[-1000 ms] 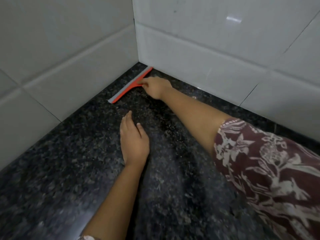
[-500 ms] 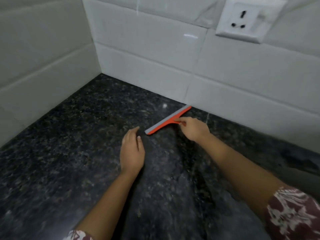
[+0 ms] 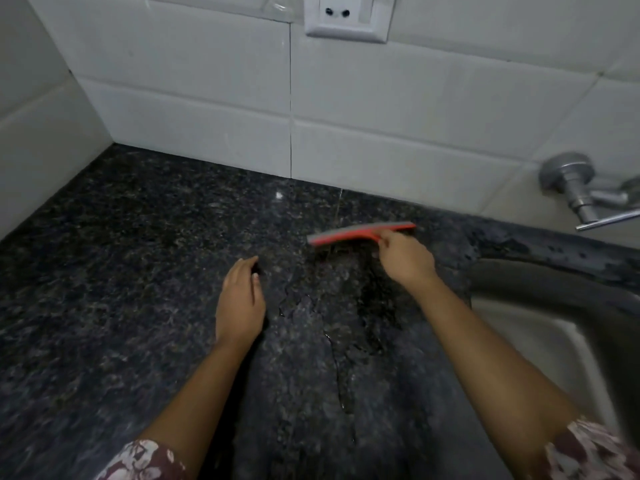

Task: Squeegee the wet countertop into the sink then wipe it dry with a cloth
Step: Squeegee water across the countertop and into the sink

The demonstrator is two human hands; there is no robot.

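Observation:
My right hand (image 3: 405, 259) grips the handle of an orange squeegee (image 3: 346, 234) with a grey blade. Its blade lies on the dark speckled granite countertop (image 3: 121, 271), roughly parallel to the back wall and a short way in front of it. A wet streak with water edges (image 3: 332, 341) runs down the counter below the squeegee. My left hand (image 3: 240, 303) rests flat on the counter to the left of the squeegee, fingers together and holding nothing. The steel sink (image 3: 554, 327) begins just right of my right arm. No cloth is in view.
White tiled walls (image 3: 207, 98) close the counter at the back and on the left. A white wall socket (image 3: 346, 15) sits above the squeegee. A metal tap (image 3: 581, 192) juts from the wall over the sink at the far right.
My right hand has drawn the squeegee from the back left corner rightward along the wall toward the sink. The view followed, bringing socket, tap and sink into sight. The left hand stayed flat.

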